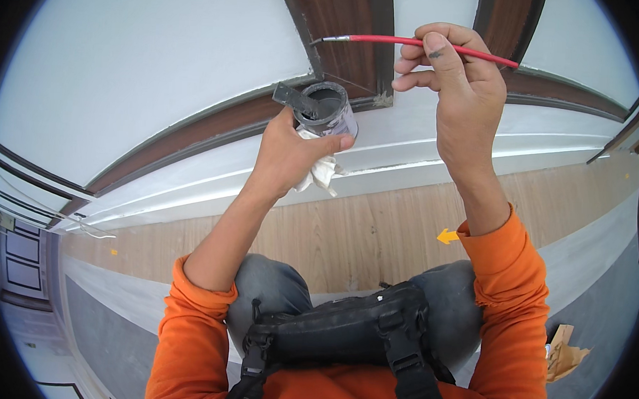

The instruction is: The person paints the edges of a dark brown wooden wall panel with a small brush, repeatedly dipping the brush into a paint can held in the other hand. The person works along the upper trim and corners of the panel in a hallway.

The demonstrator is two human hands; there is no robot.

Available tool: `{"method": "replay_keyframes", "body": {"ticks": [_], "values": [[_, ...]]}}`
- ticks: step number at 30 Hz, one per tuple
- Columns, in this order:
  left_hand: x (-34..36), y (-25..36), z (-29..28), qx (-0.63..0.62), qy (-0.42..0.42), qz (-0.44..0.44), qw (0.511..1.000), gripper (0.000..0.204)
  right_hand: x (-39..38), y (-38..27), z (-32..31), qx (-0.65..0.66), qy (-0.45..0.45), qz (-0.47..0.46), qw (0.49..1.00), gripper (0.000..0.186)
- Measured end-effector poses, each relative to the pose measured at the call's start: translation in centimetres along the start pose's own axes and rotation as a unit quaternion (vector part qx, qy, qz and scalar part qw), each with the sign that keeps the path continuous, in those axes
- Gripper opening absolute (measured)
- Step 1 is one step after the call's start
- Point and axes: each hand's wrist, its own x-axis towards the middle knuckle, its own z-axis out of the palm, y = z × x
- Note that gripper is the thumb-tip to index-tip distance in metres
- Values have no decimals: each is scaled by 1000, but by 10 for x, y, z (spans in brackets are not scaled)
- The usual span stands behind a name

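My left hand (293,152) grips a small open can of dark grey paint (341,122), with a crumpled white cloth (321,172) bunched beneath its fingers. A flat dark stick or blade (290,97) leans out over the can's rim on the left. Raised higher at the right, my right hand (460,84) pinches a thin paintbrush (383,39) by its red handle. The brush points left, and its dark tip meets or hovers just off the dark edging (313,56) beside the brown wood panel (348,44); whether it touches I cannot tell. Grey paint marks my right thumb.
White wall panels (161,64) framed in brown and dark grey rise ahead, above a white baseboard (213,184). Wood-look flooring (361,233) with yellow arrow markers (448,236) runs below. A white cable (93,229) hangs at left. Brown paper (566,356) lies at lower right.
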Motion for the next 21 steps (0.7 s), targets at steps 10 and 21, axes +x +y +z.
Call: {"method": "replay_keyframes", "body": {"ticks": [10, 21], "values": [[-4, 9, 3, 32, -4, -2, 999, 58, -3, 2, 1, 24, 6, -2, 1000, 14], [-2, 2, 3, 11, -8, -19, 1000, 58, -9, 10, -5, 23, 5, 27, 999, 14]]}}
